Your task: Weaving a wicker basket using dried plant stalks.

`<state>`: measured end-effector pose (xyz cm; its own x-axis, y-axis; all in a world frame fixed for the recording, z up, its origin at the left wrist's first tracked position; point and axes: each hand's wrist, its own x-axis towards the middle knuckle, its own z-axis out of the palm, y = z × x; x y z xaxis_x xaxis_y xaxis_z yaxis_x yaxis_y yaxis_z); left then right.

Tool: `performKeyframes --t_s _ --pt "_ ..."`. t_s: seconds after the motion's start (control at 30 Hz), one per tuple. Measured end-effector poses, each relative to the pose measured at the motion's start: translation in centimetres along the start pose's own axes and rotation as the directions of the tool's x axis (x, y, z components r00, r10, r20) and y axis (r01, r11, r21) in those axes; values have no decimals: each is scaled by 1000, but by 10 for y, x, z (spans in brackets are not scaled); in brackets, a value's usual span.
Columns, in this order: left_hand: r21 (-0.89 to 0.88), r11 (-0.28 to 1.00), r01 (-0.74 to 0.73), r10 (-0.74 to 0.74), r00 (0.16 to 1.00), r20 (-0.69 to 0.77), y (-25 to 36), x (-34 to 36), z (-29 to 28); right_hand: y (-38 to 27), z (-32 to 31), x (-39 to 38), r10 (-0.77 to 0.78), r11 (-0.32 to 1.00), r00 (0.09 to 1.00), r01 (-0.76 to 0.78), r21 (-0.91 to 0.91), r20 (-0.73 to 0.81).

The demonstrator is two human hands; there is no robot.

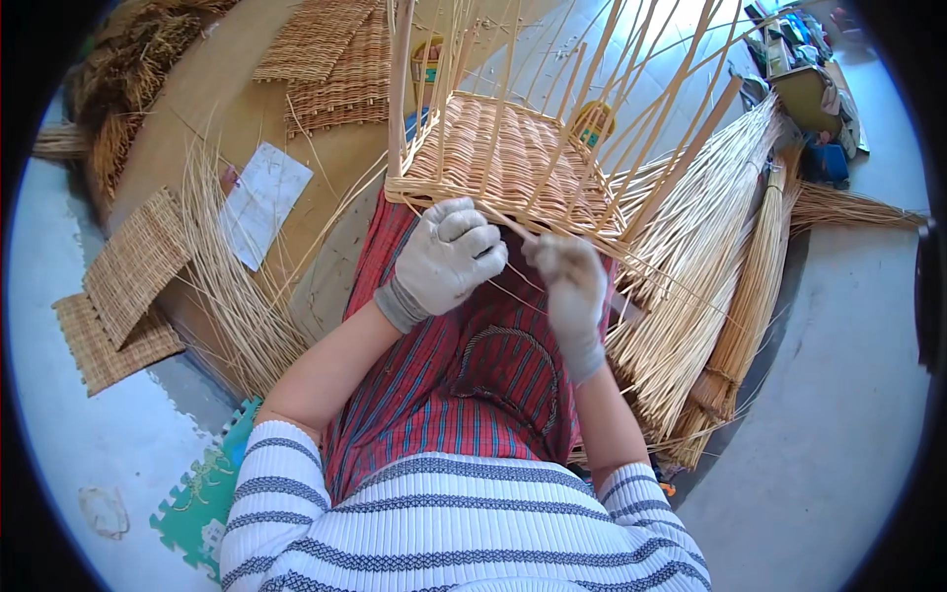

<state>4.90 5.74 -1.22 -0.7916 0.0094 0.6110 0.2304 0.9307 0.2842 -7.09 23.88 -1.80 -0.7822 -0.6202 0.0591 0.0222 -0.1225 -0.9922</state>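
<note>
A partly woven wicker basket (518, 153) with tall upright stakes sits above my lap, over a red plaid cloth (414, 395). My left hand (449, 259), in a grey-white glove, is just below the basket's near edge, fingers curled on the edge weave. My right hand (570, 291), also gloved and slightly blurred, is closed on a pale strand (508, 225) that runs up leftward toward my left hand. Thin loose strands hang beneath the edge between my hands.
Woven mats (138, 266) and loose reeds (247, 326) lie left, near a paper sheet (266, 202) and green foam mat (197, 493). More mats (316, 49) lie upper left. Large reed bundles (681, 276) lie right. A cluttered low table (809, 99) is upper right.
</note>
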Motion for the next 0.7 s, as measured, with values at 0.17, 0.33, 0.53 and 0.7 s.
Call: performKeyframes --t_s 0.17,0.33,0.53,0.7 --pt "-9 988 154 -153 988 36 0 29 7 -45 -27 40 565 822 818 -570 15 107" --pt "204 946 254 -306 906 292 -10 51 14 -71 -56 42 215 956 940 -258 -137 -266" --pt "40 920 390 -391 907 156 -7 57 27 -120 4 142 -221 591 921 389 -706 322" --pt "12 899 437 -436 893 115 -4 62 36 -117 46 174 -188 184 886 455 -871 423"
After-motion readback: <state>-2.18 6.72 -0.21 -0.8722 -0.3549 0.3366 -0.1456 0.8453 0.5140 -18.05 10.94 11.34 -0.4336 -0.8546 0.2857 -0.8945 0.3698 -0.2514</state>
